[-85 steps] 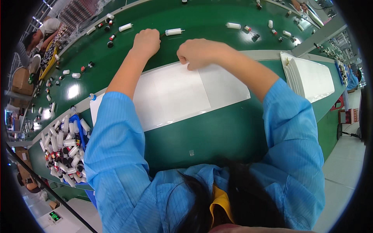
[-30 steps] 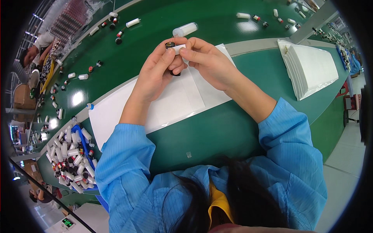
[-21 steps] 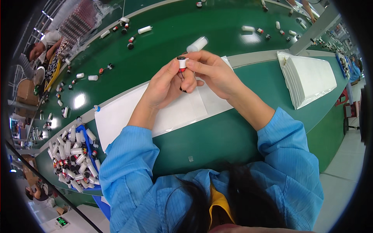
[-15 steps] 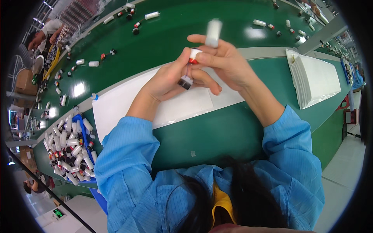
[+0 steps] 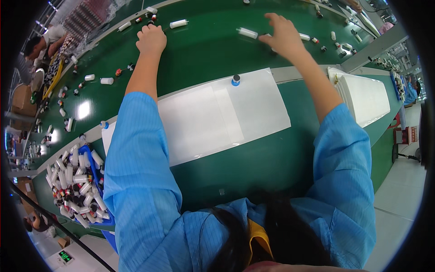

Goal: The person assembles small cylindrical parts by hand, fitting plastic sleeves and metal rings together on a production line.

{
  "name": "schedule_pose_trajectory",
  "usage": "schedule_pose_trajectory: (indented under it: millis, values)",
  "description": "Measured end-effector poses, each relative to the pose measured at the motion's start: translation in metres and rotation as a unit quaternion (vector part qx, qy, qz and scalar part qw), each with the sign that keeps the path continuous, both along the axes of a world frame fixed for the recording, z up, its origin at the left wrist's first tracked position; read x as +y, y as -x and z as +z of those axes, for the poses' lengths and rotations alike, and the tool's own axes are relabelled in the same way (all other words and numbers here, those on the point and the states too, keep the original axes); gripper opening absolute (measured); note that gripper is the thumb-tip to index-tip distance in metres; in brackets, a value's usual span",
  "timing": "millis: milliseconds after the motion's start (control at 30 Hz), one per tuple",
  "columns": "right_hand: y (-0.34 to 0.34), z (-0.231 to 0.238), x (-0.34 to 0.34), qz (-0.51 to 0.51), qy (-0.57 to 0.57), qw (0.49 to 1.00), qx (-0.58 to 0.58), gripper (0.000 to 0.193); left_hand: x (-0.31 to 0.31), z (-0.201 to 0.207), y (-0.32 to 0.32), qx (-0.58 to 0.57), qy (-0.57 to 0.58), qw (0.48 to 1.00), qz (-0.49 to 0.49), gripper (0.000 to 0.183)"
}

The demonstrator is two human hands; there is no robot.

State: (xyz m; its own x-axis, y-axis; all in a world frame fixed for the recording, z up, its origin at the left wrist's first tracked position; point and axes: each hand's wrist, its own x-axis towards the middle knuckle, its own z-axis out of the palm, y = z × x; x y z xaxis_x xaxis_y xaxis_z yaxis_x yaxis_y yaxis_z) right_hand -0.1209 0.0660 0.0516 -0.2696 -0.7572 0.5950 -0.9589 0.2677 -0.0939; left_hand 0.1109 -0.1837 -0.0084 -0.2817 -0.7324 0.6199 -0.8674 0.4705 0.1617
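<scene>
Head view: one room, workshop-like, with a white floor (image 5: 394, 195) on your right, cartons (image 5: 22, 97) and a co-worker (image 5: 50, 41) at upper left.
One far surface (image 5: 208, 56): green, glossy, likely slick, strewn with white cylinders and small dark or red parts.
One near table (image 5: 240, 165): green, duller, on your side of a grey rail (image 5: 312, 71).
White sheets (image 5: 195, 118): flat, overlapping, laid over the table and onto the rail.
One pack (image 5: 367, 97) of white sheets, right of these.
One blue tray (image 5: 93, 165), at your left, with a heap (image 5: 74, 181) of cylinders and parts at it.
Your left hand (image 5: 151, 41): over the far surface, fingers partly curled, tips near a dark part (image 5: 151, 22); whether they grip anything is hidden.
Your right hand (image 5: 285, 38): over the far surface, fingers spread wide, no hold visible.
One cylinder (image 5: 248, 33): on the far surface, lying just beside your right thumb and fingertips. It looks light, stiff and smooth, apt to roll; its thin left tip seems the fragile spot. Best taken around mid-barrel, thumb against fingers, with light pressure.
One blue-and-black piece (image 5: 235, 80): upright on the sheets, probably light and easily tipped; pinch its sides.
</scene>
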Motion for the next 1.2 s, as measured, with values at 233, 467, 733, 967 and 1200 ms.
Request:
schedule_pose_trajectory:
  millis: [233,467,733,967,1200]
  values:
    - [-0.146,-0.043,0.046,0.272,-0.118,0.954,0.045,0.016,0.022,0.01,0.003,-0.215,-0.029,0.97,-0.107,0.026]
    - [-0.138,-0.01,0.014,0.27,-0.335,0.903,0.0,0.011,0.061,0.036,-0.015,-0.168,-0.077,0.976,-0.116,0.018]
    - [-0.135,0.016,-0.004,0.188,-0.568,0.801,-0.023,0.018,0.118,0.048,-0.034,0.239,-0.566,0.716,-0.332,0.032]
    - [-0.109,-0.045,0.061,0.293,0.005,0.956,0.01,0.012,0.174,0.036,-0.037,0.448,-0.642,0.457,-0.422,0.03]
    - [-0.111,-0.012,0.058,0.272,0.157,0.651,-0.691,0.014,0.203,0.039,-0.026,0.504,-0.619,0.381,-0.466,0.025]
